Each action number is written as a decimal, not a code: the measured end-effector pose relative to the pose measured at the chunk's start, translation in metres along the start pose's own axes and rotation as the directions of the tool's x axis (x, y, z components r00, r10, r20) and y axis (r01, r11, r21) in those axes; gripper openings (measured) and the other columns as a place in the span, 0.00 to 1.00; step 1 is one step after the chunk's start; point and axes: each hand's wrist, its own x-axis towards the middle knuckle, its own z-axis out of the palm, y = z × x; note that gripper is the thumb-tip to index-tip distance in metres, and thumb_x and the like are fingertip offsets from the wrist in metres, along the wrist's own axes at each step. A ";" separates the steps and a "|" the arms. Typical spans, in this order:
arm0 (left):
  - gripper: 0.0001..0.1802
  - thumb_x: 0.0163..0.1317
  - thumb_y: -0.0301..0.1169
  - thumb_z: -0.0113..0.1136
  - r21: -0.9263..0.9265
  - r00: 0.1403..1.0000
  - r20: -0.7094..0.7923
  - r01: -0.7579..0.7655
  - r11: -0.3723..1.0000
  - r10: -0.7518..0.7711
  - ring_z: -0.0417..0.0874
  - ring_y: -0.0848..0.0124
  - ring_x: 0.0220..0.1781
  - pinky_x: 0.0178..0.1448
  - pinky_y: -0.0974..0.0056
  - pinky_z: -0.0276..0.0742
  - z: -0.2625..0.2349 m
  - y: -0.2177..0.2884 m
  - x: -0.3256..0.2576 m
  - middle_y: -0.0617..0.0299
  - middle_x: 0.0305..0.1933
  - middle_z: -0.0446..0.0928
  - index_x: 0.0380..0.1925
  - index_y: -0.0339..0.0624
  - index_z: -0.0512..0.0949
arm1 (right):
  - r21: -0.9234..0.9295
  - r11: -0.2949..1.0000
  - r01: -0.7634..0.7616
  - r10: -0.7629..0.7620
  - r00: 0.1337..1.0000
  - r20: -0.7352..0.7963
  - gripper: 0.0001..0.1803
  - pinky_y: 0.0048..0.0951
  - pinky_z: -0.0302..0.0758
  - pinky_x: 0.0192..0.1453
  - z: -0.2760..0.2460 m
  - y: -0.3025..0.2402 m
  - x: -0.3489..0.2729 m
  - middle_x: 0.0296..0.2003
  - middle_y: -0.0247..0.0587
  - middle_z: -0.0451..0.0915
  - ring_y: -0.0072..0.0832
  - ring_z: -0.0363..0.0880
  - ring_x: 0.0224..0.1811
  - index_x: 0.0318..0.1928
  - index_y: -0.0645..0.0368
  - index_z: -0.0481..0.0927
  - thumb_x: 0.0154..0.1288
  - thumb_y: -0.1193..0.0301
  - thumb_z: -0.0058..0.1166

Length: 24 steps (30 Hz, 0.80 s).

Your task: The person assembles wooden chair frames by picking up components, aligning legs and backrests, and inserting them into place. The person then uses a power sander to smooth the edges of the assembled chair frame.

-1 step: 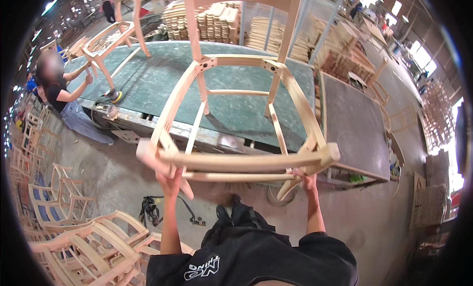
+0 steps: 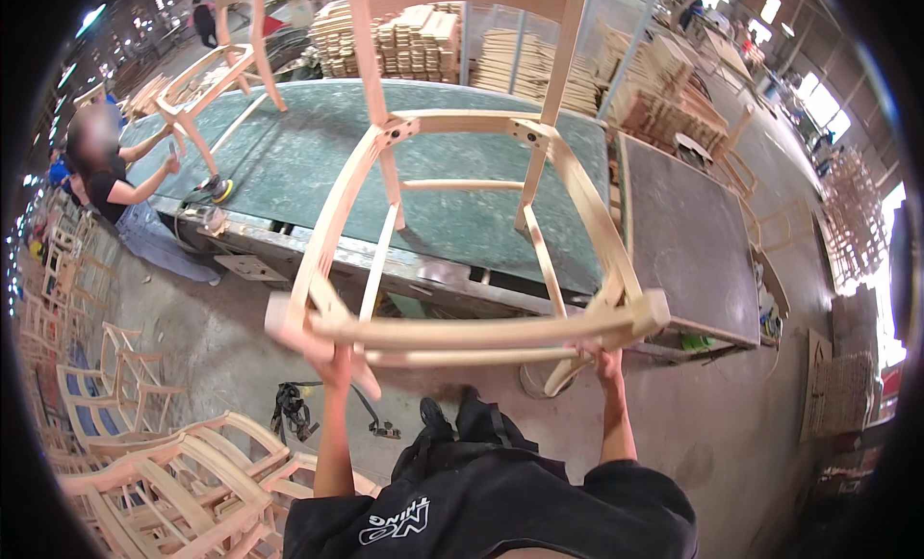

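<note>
1. Weight first: the bare wooden chair frame [image 2: 462, 222] you held looked moderate in weight but awkward, being tall and open, with its back rising away from you; I judged that it would swing if you let one side drop.
2. Stiffness: the frame seemed rigid, jointed at the corners with visible fixings near the back posts; the thin stretchers between the legs looked like the weakest parts, so they were poor places to grip.
3. Surface: the wood was pale, unfinished and smooth-looking; dry raw timber probably gave your palms fair purchase, though edges could have dented on a knock.
4. Hold: your left hand [image 2: 337, 366] was wrapped around the front rail near its left corner; your right hand [image 2: 606, 362] was closed on the same rail near the right corner; both grips sat wide apart, which suited so broad a piece.
5. Place: the frame hung in the air in front of you, tilted, its far end over the edge of the green-topped workbench [image 2: 318, 145]; it did not appear to rest on the top, though I could not tell for certain.
6. Look: curved side rails, an open seat, no upholstery; a second chair frame [image 2: 217, 78] stood on the bench further left, where another person [image 2: 111, 179] worked; stacked frames [image 2: 173, 482] lay on the floor at your left.
</note>
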 end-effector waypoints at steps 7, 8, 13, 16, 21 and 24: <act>0.26 0.62 0.26 0.57 -0.353 0.989 0.110 -0.057 0.934 0.102 0.80 0.61 0.44 0.38 0.57 0.85 0.066 0.045 -0.193 0.51 0.48 0.74 0.59 0.37 0.62 | -0.605 0.796 0.018 -0.141 0.978 -0.156 0.08 0.42 0.75 0.40 -0.178 0.101 -0.203 0.35 0.46 0.81 0.46 0.79 0.37 0.39 0.60 0.82 0.59 0.72 0.56; 0.25 0.63 0.26 0.56 -0.403 0.989 0.126 -0.024 0.915 0.082 0.80 0.60 0.42 0.37 0.57 0.85 0.086 0.047 -0.216 0.52 0.46 0.74 0.59 0.37 0.61 | -0.534 0.843 -0.064 -0.059 0.976 -0.210 0.08 0.42 0.75 0.40 -0.202 0.084 -0.216 0.34 0.46 0.81 0.45 0.79 0.37 0.38 0.60 0.81 0.59 0.72 0.56; 0.09 0.64 0.31 0.55 -0.219 1.000 0.017 0.013 0.976 -0.009 0.78 0.68 0.28 0.31 0.64 0.77 0.220 0.107 -0.310 0.59 0.28 0.73 0.37 0.37 0.70 | -0.377 0.905 -0.195 0.033 0.918 -0.396 0.08 0.41 0.75 0.40 -0.337 0.056 -0.262 0.34 0.45 0.81 0.44 0.79 0.36 0.38 0.60 0.81 0.59 0.72 0.56; 0.09 0.65 0.31 0.55 -0.094 0.996 0.055 -0.064 0.994 0.070 0.78 0.70 0.30 0.33 0.63 0.78 0.273 0.099 -0.360 0.58 0.32 0.76 0.40 0.38 0.70 | -0.331 0.918 -0.219 0.046 0.888 -0.458 0.08 0.41 0.75 0.40 -0.406 0.057 -0.267 0.33 0.45 0.81 0.43 0.79 0.36 0.38 0.61 0.81 0.59 0.72 0.56; 0.19 0.57 0.37 0.67 -0.214 0.989 0.131 -0.045 0.976 0.074 0.81 0.66 0.43 0.47 0.60 0.78 0.328 0.084 -0.376 0.60 0.43 0.79 0.44 0.40 0.76 | -0.286 0.923 -0.258 0.063 0.834 -0.548 0.07 0.40 0.75 0.40 -0.465 0.081 -0.255 0.33 0.44 0.81 0.42 0.79 0.36 0.37 0.61 0.81 0.59 0.71 0.56; 0.16 0.52 0.34 0.69 -0.095 0.986 -0.035 -0.168 0.981 0.165 0.81 0.69 0.41 0.45 0.62 0.77 0.395 0.102 -0.355 0.61 0.40 0.80 0.39 0.40 0.78 | -0.245 0.928 -0.281 0.085 0.798 -0.596 0.07 0.39 0.75 0.40 -0.496 0.109 -0.228 0.33 0.44 0.81 0.41 0.79 0.35 0.37 0.61 0.81 0.60 0.71 0.56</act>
